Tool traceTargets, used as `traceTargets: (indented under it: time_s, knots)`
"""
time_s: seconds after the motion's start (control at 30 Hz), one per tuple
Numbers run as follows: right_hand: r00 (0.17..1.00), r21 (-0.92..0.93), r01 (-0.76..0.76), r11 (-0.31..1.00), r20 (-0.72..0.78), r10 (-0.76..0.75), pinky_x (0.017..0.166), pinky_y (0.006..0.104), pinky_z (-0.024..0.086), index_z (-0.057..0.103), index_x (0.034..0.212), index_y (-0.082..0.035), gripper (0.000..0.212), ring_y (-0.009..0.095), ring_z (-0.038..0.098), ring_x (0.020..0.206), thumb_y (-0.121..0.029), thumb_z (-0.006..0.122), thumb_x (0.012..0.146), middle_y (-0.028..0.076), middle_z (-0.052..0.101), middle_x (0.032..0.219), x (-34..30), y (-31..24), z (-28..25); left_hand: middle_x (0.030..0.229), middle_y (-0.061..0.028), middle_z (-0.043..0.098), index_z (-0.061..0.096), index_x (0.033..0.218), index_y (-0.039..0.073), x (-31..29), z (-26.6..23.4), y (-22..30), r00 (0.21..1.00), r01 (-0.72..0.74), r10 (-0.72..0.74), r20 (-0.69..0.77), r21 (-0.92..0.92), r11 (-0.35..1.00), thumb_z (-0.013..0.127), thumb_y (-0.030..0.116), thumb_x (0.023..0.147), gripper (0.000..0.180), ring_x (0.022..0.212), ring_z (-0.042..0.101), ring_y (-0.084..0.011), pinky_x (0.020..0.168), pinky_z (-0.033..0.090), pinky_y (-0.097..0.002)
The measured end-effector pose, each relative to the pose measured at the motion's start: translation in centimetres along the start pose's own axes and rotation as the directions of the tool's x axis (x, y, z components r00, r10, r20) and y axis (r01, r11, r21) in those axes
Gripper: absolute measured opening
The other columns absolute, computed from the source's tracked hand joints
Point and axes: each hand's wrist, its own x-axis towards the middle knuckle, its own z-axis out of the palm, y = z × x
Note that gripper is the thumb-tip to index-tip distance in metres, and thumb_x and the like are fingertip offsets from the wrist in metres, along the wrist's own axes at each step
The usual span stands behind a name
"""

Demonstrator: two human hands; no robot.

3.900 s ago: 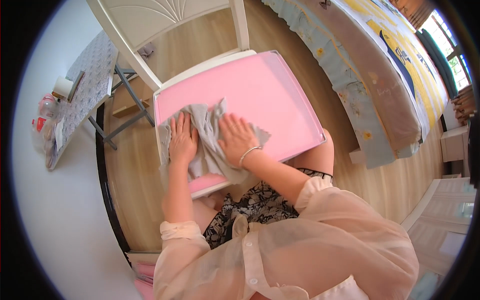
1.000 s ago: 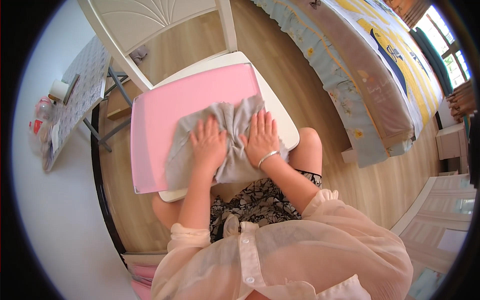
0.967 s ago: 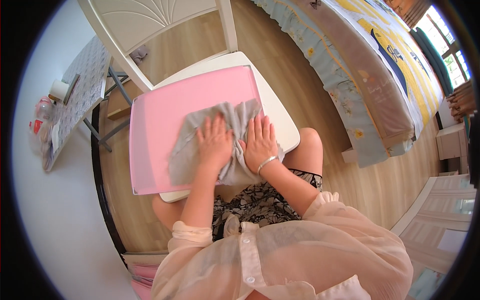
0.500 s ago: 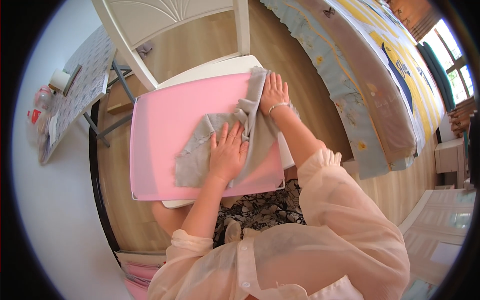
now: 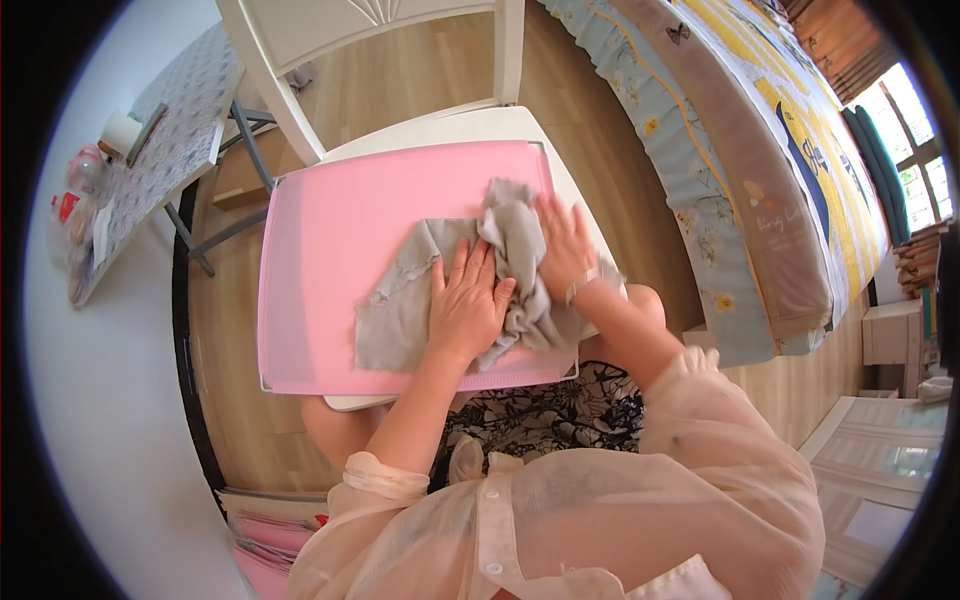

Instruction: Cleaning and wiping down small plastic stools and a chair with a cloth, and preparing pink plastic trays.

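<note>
A flat pink plastic folder [image 5: 350, 220] with metal corner pieces lies on the seat of a white chair [image 5: 540, 135]. On its right half rests a grey cloth [image 5: 395, 310], spread flat on the left and bunched into folds on the right. My left hand [image 5: 468, 310] lies flat on the cloth with its fingers spread. Beside the bunched folds, near the folder's right edge, is my right hand [image 5: 567, 245], its fingers stretched out and somewhat blurred. A bracelet [image 5: 580, 285] circles the right wrist.
A patterned folding table [image 5: 185, 125] stands at the left with a white roll [image 5: 120, 133] and a plastic bottle [image 5: 85, 170]. A bed [image 5: 750, 190] with a ruffled skirt runs along the right. More pink folders [image 5: 270, 550] sit at the lower left.
My right hand has moved down and slightly right, away from the folder's far right corner. The cloth's far end has come nearer and bunched up. My left hand has shifted slightly right.
</note>
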Motion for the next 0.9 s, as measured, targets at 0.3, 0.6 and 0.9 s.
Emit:
traceTargets:
  time_s: [0.3,0.6,0.9]
  knots:
    - [0.977,0.314,-0.209,0.926,0.018,0.214,0.102,0.0496,0.007,0.021,0.132,0.000,0.059,0.025,0.012,0.130,-0.039,0.028,0.088,0.010,0.020,0.139,3.9,0.1,0.2,0.134,-0.0077,0.031,0.038,0.124,0.000,0.0,0.6,-0.1,1.000,-0.007,0.007,-0.027,0.014,1.000,0.023,0.039,0.090,0.054,0.126,0.023,-0.0238,0.102,0.013,-0.0464]
    - [0.999,0.327,-0.040,0.944,0.004,0.041,0.103,0.0490,0.002,0.026,0.130,0.001,0.056,0.024,0.010,0.131,-0.032,0.033,0.085,0.013,0.017,0.139,-6.3,-2.3,-1.9,0.138,-0.0032,0.023,0.030,0.131,0.010,-0.5,-1.1,-1.8,0.990,0.093,-0.104,0.099,0.110,0.990,0.022,0.040,0.090,0.051,0.128,0.017,-0.0209,0.103,0.012,-0.0452]
    - [0.949,0.399,-0.316,0.861,0.150,0.279,0.104,0.0441,-0.001,0.017,0.133,0.001,0.063,0.024,0.007,0.131,-0.038,0.025,0.084,0.013,0.014,0.140,-0.5,-3.4,-3.4,0.142,-0.0005,0.012,0.020,0.135,0.019,-7.0,-5.9,-9.0,0.867,0.458,-0.492,0.078,0.263,0.849,0.024,0.045,0.088,0.054,0.131,0.006,-0.0257,0.102,0.004,-0.0509]
